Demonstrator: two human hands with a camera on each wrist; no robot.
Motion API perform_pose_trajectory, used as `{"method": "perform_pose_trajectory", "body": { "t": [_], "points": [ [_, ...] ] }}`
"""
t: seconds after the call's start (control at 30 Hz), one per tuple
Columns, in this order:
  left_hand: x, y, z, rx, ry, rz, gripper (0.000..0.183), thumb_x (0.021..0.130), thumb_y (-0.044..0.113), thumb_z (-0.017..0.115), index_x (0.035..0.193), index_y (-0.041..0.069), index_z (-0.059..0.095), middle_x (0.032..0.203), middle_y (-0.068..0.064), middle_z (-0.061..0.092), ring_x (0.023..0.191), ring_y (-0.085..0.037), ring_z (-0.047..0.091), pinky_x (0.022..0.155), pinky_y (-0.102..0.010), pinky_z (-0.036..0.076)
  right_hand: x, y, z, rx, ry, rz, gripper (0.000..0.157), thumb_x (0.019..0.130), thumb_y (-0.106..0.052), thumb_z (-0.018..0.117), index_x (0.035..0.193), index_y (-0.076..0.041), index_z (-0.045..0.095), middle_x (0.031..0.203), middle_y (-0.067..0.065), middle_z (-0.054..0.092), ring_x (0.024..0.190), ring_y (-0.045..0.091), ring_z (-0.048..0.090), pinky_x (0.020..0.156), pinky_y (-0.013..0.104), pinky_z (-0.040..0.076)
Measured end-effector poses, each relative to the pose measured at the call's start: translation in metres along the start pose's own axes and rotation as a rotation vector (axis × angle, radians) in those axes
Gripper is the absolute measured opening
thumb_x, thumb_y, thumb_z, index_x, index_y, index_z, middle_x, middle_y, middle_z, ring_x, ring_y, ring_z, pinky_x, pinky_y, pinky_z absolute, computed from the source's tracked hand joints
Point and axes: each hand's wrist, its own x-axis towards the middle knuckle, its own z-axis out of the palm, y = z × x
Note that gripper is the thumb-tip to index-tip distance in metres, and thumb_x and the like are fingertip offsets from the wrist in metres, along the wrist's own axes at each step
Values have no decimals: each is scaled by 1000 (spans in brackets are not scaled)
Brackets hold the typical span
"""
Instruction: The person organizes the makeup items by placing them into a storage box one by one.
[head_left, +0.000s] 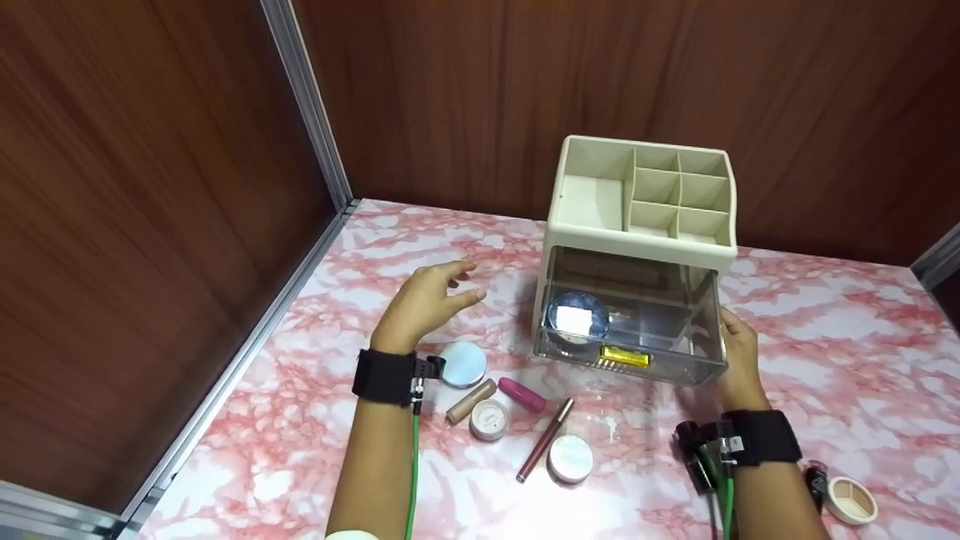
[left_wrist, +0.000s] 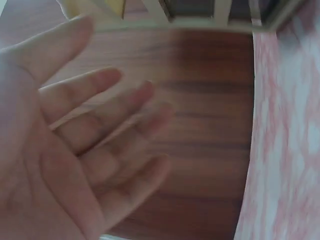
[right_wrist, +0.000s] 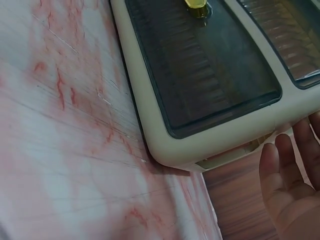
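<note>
A cream cosmetics organizer [head_left: 637, 238] with a divided top stands near the back of the table. Its clear drawer [head_left: 667, 369], with a yellow handle, juts out at the front, and a round shiny-topped case [head_left: 577, 315] lies inside. My right hand [head_left: 739, 352] is at the organizer's right side; the right wrist view shows its fingers [right_wrist: 272, 165] loosely extended, close to the cream edge. To the organizer's left, my left hand [head_left: 429, 298] is held out with parted fingers and nothing in it. Its bare palm [left_wrist: 45, 165] shows in the left wrist view.
In front lie a pale round compact [head_left: 463, 364], beige tube [head_left: 471, 401], pink tube [head_left: 523, 395], small jar [head_left: 489, 420], dark red lip gloss [head_left: 545, 441] and white round container [head_left: 571, 458]. A two-tone round pot [head_left: 852, 500] sits right of my right forearm. Brown panels [head_left: 465, 105] border the table.
</note>
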Motion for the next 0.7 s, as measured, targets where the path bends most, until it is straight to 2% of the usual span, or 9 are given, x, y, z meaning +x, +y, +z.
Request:
{"method": "perform_pose_trajectory", "body": {
  "t": [0.13,0.27,0.4,0.53,0.7],
  "points": [
    [1,-2,5,129,-140,-103,63,84,39,76,139,17,55,130,-4,61,114,-24,58,93,-40,46,-1,-1,-1,-46,-21,8,32,97,-29,61,118,-7,70,100,3,69,90,16,64,80,24,53],
    [1,-6,16,168,-285,-194,76,76,39,82,142,19,51,130,-9,60,116,-23,56,95,-41,45,-2,-2,0,-92,-20,-13,34,97,-30,60,116,-4,70,99,4,70,89,16,65,78,25,54],
    [1,-9,24,160,-336,-252,82,71,37,86,143,19,51,133,-10,58,118,-25,54,95,-43,44,-5,-5,2,-140,2,-46,30,98,-28,59,112,-4,71,95,3,71,85,15,65,74,23,54],
    [-1,-9,29,204,-379,-306,86,67,34,89,143,21,51,139,-7,54,123,-27,50,97,-45,43,-4,-3,2,-155,28,-75,28,98,-26,59,109,-4,73,90,3,71,81,13,64,71,21,53],
    [-5,-7,34,256,-438,-341,86,67,33,90,142,21,51,142,-6,51,128,-28,46,101,-46,40,-2,6,-2,-176,48,-90,26,98,-24,59,109,-5,74,90,2,71,80,12,64,69,20,53]
  ]
}}
